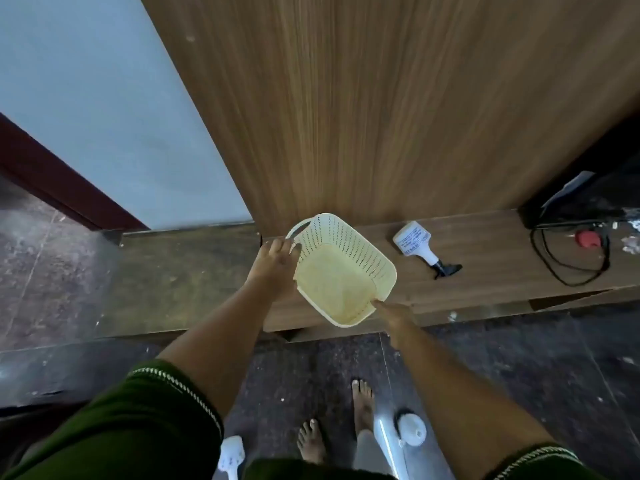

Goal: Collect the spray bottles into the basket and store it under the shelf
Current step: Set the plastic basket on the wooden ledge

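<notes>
An empty cream perforated basket (pixel 349 258) is held tilted above the low wooden ledge (pixel 485 282). My left hand (pixel 273 268) grips its left rim near the handle. My right hand (pixel 394 315) holds the near right corner. To the right of the basket, a white spray bottle (pixel 417 244) with a black trigger lies on its side on the ledge. On the dark floor near my bare feet are two more white objects: a round-topped one (pixel 410 433) and a second (pixel 231 455) at the bottom edge.
A tall wood-grain panel (pixel 398 105) rises behind the ledge. Black cables (pixel 568 261) and a red plug (pixel 587 239) lie at the ledge's right end under a dark opening. A pale wall (pixel 86 98) and a stone step (pixel 156 282) are to the left.
</notes>
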A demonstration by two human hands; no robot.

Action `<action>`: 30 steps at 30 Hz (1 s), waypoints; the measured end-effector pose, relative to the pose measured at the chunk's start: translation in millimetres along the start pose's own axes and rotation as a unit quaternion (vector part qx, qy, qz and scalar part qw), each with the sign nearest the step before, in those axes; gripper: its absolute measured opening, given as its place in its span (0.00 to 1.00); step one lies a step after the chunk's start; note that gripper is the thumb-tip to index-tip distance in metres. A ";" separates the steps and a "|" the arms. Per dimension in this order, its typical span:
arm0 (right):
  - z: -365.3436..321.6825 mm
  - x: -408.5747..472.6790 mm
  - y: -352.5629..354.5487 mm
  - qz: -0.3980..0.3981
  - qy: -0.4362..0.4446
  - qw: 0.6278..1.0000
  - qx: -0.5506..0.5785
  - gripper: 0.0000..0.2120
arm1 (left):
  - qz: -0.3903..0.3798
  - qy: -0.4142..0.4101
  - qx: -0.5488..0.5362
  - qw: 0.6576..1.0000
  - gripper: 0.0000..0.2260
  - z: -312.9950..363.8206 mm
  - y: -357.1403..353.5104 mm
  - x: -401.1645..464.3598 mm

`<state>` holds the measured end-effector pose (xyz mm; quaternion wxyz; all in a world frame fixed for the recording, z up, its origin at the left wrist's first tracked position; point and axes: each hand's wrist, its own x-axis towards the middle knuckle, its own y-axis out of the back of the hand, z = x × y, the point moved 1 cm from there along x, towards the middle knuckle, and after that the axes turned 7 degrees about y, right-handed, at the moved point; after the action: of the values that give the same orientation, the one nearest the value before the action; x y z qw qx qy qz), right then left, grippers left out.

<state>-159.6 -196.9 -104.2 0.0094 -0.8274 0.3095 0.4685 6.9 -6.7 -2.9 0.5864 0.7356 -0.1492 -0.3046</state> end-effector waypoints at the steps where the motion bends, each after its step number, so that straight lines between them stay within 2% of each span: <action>1: -1.5 1.3 -2.5 0.012 0.002 1.000 -0.012 0.39 | -0.016 0.017 -0.006 1.000 0.34 1.7 -1.5 4.8; 3: -10.3 -3.8 -4.8 0.039 0.010 0.999 -0.022 0.36 | -0.030 0.061 -0.040 0.997 0.37 1.3 -8.2 15.6; 6: -19.5 -11.2 -7.5 0.091 0.041 0.992 -0.076 0.28 | -0.055 0.072 0.011 0.996 0.37 0.4 -19.5 38.0; 8: -23.0 -9.8 -11.1 0.096 0.058 0.990 -0.086 0.25 | -0.060 0.092 0.016 0.994 0.37 -1.6 -22.8 54.4; 13: -22.3 -3.4 -24.6 0.091 0.040 0.994 -0.047 0.24 | -0.086 0.157 -0.089 0.980 0.36 1.9 -31.0 92.3; 17: -21.4 -2.3 -28.1 0.092 0.061 0.994 -0.020 0.26 | -0.137 0.230 -0.229 0.936 0.30 -1.0 -43.7 110.0; 19: -22.4 0.4 -27.8 0.094 0.077 0.993 -0.008 0.25 | -0.160 0.238 -0.253 0.924 0.26 -2.8 -49.1 111.9; 23: -39.1 8.4 -19.4 0.100 0.079 0.990 -0.054 0.26 | -0.134 0.266 -0.269 0.916 0.20 -13.1 -53.0 106.7; 26: -62.1 16.6 -9.2 0.095 0.128 0.983 -0.089 0.25 | -0.115 0.288 -0.275 0.910 0.18 -23.1 -53.5 94.4; 30: -99.9 30.9 -2.4 0.041 0.139 0.982 -0.122 0.23 | -0.081 0.299 -0.304 0.901 0.12 -31.5 -55.6 71.9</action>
<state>-70.1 -241.1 -72.9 -0.1541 -0.8660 0.2825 0.3827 74.2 -8.9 -71.5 0.7716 0.5879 0.1933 -0.1471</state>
